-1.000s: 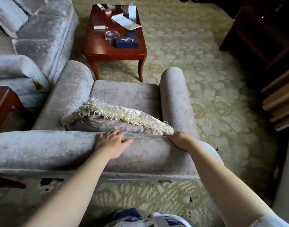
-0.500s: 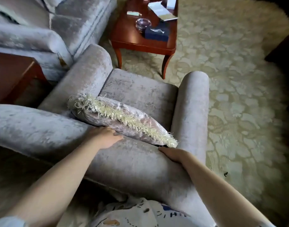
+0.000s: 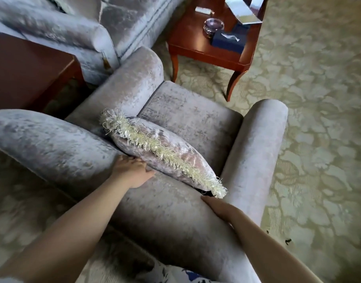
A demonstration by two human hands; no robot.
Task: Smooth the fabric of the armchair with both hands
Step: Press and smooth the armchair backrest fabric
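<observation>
A grey velvet armchair (image 3: 196, 123) fills the middle of the view, seen from behind its backrest. A fringed velvet cushion (image 3: 165, 156) leans on the seat against the backrest. My left hand (image 3: 132, 170) lies flat on top of the backrest, fingers touching the cushion's lower edge. My right hand (image 3: 220, 209) rests palm down on the backrest's right end, just below the cushion's fringed corner, next to the right armrest (image 3: 257, 156). Neither hand holds anything.
A grey sofa (image 3: 118, 23) stands at the upper left. A dark wooden side table (image 3: 26, 70) is at the left. A wooden coffee table (image 3: 212, 50) beyond the chair carries an ashtray, a tissue box and papers. Patterned carpet (image 3: 318, 119) spreads to the right.
The view has swung so the chair now lies diagonally. My left hand stays on the backrest by the cushion. My right hand has slid down the backrest's right end.
</observation>
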